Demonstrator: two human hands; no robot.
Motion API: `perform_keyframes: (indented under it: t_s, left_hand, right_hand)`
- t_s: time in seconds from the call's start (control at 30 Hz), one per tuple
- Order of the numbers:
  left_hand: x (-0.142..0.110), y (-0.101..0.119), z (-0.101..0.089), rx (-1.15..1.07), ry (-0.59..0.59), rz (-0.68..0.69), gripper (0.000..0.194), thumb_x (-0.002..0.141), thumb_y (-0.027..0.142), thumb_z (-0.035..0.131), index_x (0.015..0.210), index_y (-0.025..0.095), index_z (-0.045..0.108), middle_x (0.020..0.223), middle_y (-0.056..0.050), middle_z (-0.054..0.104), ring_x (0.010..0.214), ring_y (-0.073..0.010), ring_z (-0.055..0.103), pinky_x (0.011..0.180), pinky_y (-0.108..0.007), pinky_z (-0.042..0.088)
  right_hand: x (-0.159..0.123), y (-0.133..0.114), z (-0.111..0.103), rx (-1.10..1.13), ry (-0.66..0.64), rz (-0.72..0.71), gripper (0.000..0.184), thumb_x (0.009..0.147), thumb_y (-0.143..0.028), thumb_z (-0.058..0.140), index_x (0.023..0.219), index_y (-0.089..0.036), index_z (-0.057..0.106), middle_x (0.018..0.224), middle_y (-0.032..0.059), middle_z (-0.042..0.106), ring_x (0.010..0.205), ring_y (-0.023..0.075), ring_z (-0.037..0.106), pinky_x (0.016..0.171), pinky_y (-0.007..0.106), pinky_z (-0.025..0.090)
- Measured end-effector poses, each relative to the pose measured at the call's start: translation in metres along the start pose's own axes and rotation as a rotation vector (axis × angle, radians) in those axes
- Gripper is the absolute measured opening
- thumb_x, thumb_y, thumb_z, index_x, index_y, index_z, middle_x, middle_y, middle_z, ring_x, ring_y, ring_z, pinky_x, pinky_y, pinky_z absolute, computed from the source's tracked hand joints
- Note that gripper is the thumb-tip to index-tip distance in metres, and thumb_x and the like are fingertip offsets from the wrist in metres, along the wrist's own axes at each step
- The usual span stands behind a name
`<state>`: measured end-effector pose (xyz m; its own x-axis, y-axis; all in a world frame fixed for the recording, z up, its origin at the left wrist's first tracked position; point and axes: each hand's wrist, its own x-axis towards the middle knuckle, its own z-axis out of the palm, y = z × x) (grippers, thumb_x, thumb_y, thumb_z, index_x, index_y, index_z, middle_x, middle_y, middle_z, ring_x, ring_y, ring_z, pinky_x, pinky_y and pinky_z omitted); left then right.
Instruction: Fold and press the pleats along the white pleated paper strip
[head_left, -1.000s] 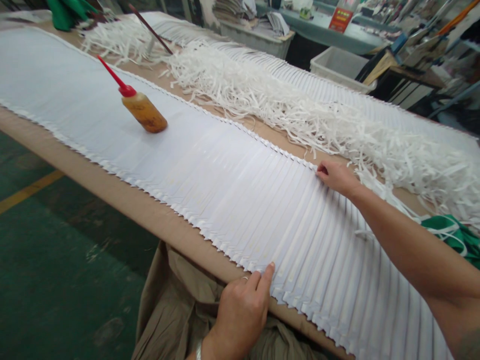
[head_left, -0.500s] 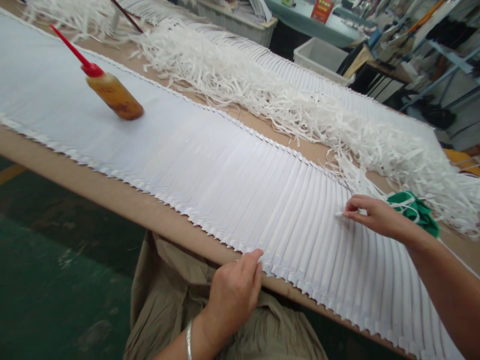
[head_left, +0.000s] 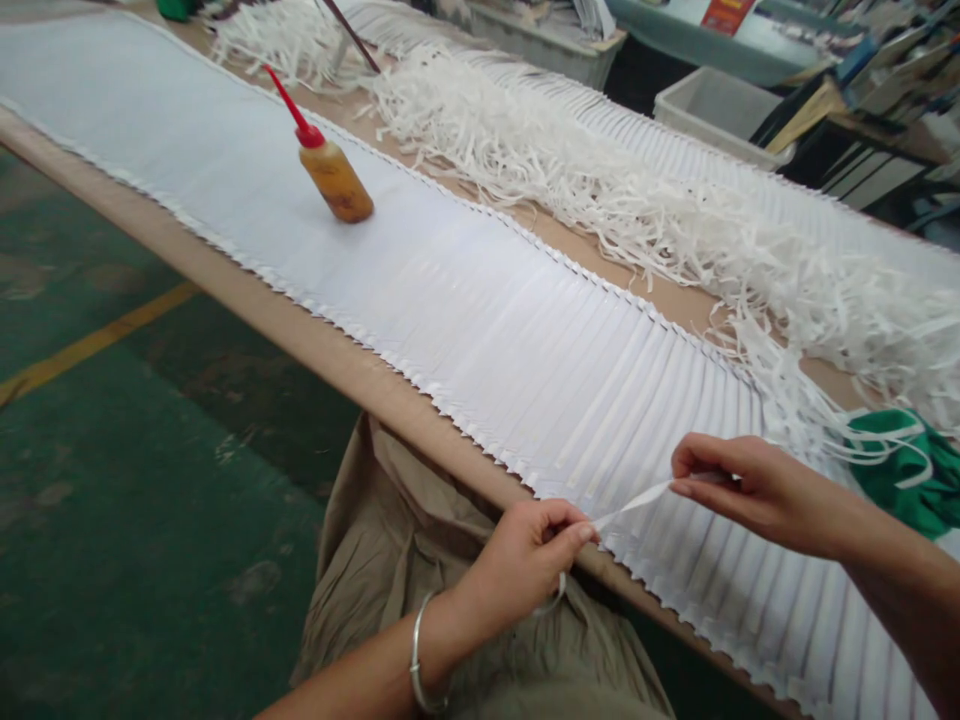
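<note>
A thin white strip (head_left: pixel 636 500) stretches between my two hands, above the near edge of a long run of overlapping white sheets (head_left: pixel 480 310). My left hand (head_left: pixel 525 560) pinches one end of it between thumb and fingers, close to the sheets' near edge. Farther right, my right hand (head_left: pixel 757 490) is closed on the strip's other part, over the ridged, fanned sheets. On the flat part of the sheets stands a squeeze bottle (head_left: pixel 335 180) with a red nozzle and amber liquid inside, apart from both hands.
A tangled heap of white strips (head_left: pixel 637 190) lies along the table behind the sheets. Green cloth (head_left: pixel 904 470) sits at the right with strips over it. Beyond are a grey bin (head_left: pixel 720 110) and a second fanned row. The brown table edge (head_left: pixel 247 320) runs before my lap.
My left hand has turned and now pinches the strip. My right hand has come closer to it, and the strip is stretched between them. The view has shifted left.
</note>
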<state>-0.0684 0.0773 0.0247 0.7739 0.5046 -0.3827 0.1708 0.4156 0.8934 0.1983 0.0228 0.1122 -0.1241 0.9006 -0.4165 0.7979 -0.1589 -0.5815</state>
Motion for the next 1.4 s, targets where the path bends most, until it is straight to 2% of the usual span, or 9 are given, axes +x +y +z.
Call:
perform_keyframes:
  t_s: [0.27, 0.4, 0.47, 0.57, 0.7, 1.0, 1.13, 1.3, 1.4]
  left_hand:
    - [-0.007, -0.016, -0.018, 0.077, 0.080, 0.009, 0.021, 0.087, 0.032, 0.061, 0.079, 0.013, 0.065, 0.069, 0.000, 0.056, 0.064, -0.0113, 0.047, 0.057, -0.021, 0.036]
    - [-0.001, -0.014, -0.011, 0.092, 0.081, -0.035, 0.017, 0.091, 0.030, 0.054, 0.081, 0.016, 0.059, 0.057, 0.004, 0.051, 0.052, -0.0110, 0.046, 0.052, -0.022, 0.033]
    - [0.003, -0.012, -0.009, 0.132, 0.074, -0.014, 0.018, 0.091, 0.031, 0.054, 0.081, 0.017, 0.058, 0.055, 0.004, 0.051, 0.050, -0.0110, 0.046, 0.051, -0.022, 0.032]
    - [0.007, -0.010, -0.010, 0.141, 0.083, 0.039, 0.018, 0.092, 0.030, 0.053, 0.082, 0.017, 0.058, 0.056, 0.004, 0.053, 0.051, -0.0108, 0.047, 0.052, -0.022, 0.032]
    - [0.007, -0.010, -0.017, 0.039, 0.112, 0.013, 0.019, 0.094, 0.033, 0.052, 0.087, 0.017, 0.058, 0.057, 0.005, 0.054, 0.047, -0.0094, 0.046, 0.050, -0.020, 0.034]
    - [0.004, -0.020, -0.028, -0.034, 0.221, 0.008, 0.020, 0.094, 0.030, 0.051, 0.109, 0.016, 0.053, 0.068, 0.002, 0.065, 0.046, -0.0114, 0.058, 0.049, -0.021, 0.043]
    - [-0.004, -0.020, -0.037, 0.222, 0.300, 0.048, 0.020, 0.098, 0.030, 0.047, 0.111, 0.017, 0.055, 0.065, 0.003, 0.064, 0.047, -0.0132, 0.059, 0.048, -0.023, 0.042]
    - [-0.010, -0.021, -0.043, 0.793, 0.411, 0.313, 0.021, 0.099, 0.021, 0.047, 0.114, 0.017, 0.062, 0.091, -0.005, 0.074, 0.079, -0.0191, 0.071, 0.069, -0.029, 0.051]
    - [-0.009, -0.025, -0.044, 1.042, 0.385, 0.435, 0.027, 0.101, 0.019, 0.045, 0.123, 0.016, 0.060, 0.097, -0.006, 0.074, 0.080, -0.0201, 0.071, 0.069, -0.031, 0.052]
  right_hand:
    - [0.012, 0.047, 0.007, -0.388, 0.109, 0.111, 0.023, 0.095, -0.043, 0.051, 0.085, -0.024, 0.061, 0.078, 0.0057, 0.070, 0.071, 0.0224, 0.064, 0.065, 0.034, 0.046]
    - [0.025, 0.016, 0.024, -0.563, 0.392, -0.103, 0.022, 0.093, -0.032, 0.055, 0.110, -0.028, 0.068, 0.137, 0.0119, 0.063, 0.126, 0.0371, 0.056, 0.102, 0.056, 0.040]
    - [0.032, -0.008, 0.039, -0.440, 0.361, -0.266, 0.032, 0.095, -0.029, 0.055, 0.126, -0.029, 0.063, 0.144, 0.0095, 0.059, 0.135, 0.0322, 0.051, 0.113, 0.056, 0.032]
    - [0.044, -0.034, 0.060, -0.168, 0.110, -0.367, 0.029, 0.098, -0.028, 0.052, 0.125, -0.026, 0.063, 0.124, 0.0083, 0.071, 0.115, 0.0231, 0.066, 0.108, 0.046, 0.041]
    - [0.060, -0.037, 0.068, 0.051, -0.094, -0.144, 0.021, 0.098, -0.033, 0.052, 0.099, -0.021, 0.069, 0.086, 0.0046, 0.075, 0.076, 0.0168, 0.068, 0.069, 0.028, 0.049]
    - [0.098, -0.035, 0.056, -0.112, -0.039, -0.027, 0.012, 0.089, -0.029, 0.061, 0.085, -0.020, 0.068, 0.074, 0.0031, 0.072, 0.066, 0.0161, 0.064, 0.062, 0.025, 0.041]
    - [0.109, -0.035, 0.051, -0.200, -0.001, 0.025, 0.014, 0.090, -0.029, 0.058, 0.087, -0.019, 0.068, 0.078, 0.0043, 0.074, 0.071, 0.0180, 0.067, 0.065, 0.026, 0.042]
    - [0.115, -0.035, 0.045, -0.247, 0.029, 0.057, 0.013, 0.089, -0.029, 0.058, 0.088, -0.020, 0.068, 0.084, 0.0052, 0.075, 0.077, 0.0196, 0.070, 0.068, 0.027, 0.045]
    - [0.117, -0.035, 0.043, -0.251, 0.030, 0.055, 0.013, 0.089, -0.029, 0.058, 0.088, -0.020, 0.068, 0.084, 0.0050, 0.076, 0.077, 0.0194, 0.071, 0.068, 0.026, 0.046]
